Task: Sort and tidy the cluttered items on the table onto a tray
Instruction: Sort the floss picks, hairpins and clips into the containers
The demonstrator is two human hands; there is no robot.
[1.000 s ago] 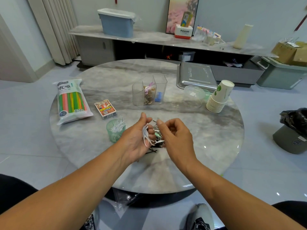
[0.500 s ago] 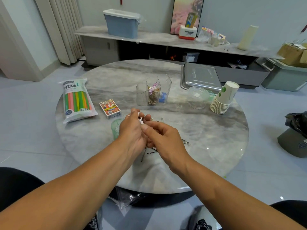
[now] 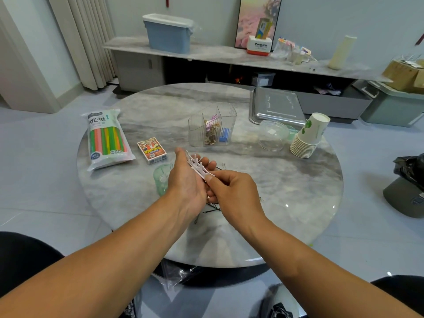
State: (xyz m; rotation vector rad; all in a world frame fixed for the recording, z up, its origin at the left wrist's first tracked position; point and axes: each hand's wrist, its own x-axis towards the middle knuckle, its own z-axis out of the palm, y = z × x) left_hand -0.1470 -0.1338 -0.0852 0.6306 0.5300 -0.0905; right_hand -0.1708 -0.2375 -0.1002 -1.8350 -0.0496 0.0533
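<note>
While right hand fingers pinch white floss picks on the flat-fingered left hand, hairpins lie beneath.

Marble table: straw pack, card box, probably hairpins.

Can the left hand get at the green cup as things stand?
Probably not freely: the left hand is right beside the green cup with nothing between, but white floss picks lie in it, pinched by the right hand.

Bare marble table seen right of hands, up to paper cup stack. Path leftward blocked by green cup, card box; ahead by clear organizer.
</note>
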